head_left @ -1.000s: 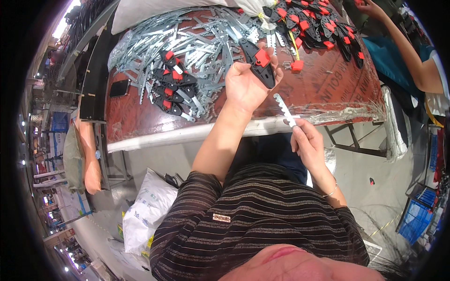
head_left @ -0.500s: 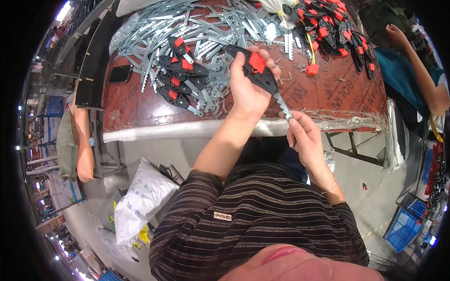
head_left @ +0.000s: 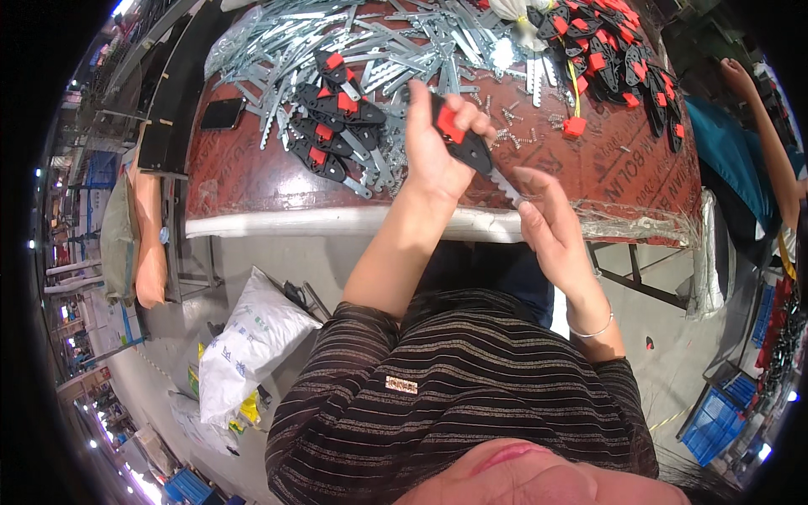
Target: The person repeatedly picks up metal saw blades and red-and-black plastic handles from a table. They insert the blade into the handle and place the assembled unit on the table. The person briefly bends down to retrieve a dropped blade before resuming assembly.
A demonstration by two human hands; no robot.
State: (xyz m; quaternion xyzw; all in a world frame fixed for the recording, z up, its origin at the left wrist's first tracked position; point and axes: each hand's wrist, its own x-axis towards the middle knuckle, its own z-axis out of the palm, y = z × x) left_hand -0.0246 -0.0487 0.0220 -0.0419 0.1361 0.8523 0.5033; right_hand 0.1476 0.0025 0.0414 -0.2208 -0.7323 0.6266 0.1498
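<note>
My left hand (head_left: 438,156) is closed around a black plastic clamp body (head_left: 469,151) with a red tab (head_left: 450,123), held above the table's front part. A notched metal strip (head_left: 506,187) sticks out of its lower end, toward my right hand (head_left: 554,231). That hand's fingers are spread, with the thumb tip by the strip's free end; whether they touch I cannot tell. To the left of my left hand, several similar black clamp bodies (head_left: 338,111) with red tabs and metal strips lie in a heap.
Loose metal strips (head_left: 387,52) cover the table's far side. More black-and-red clamp bodies (head_left: 627,63) are piled at the far right. Small springs (head_left: 513,135) lie on the red-brown table (head_left: 606,181). A phone (head_left: 222,114) sits at left. Another person's arm (head_left: 766,126) shows at right.
The fingers of my right hand have come apart from the strip's end. My left hand has shifted slightly left with the clamp body, and less of the strip shows.
</note>
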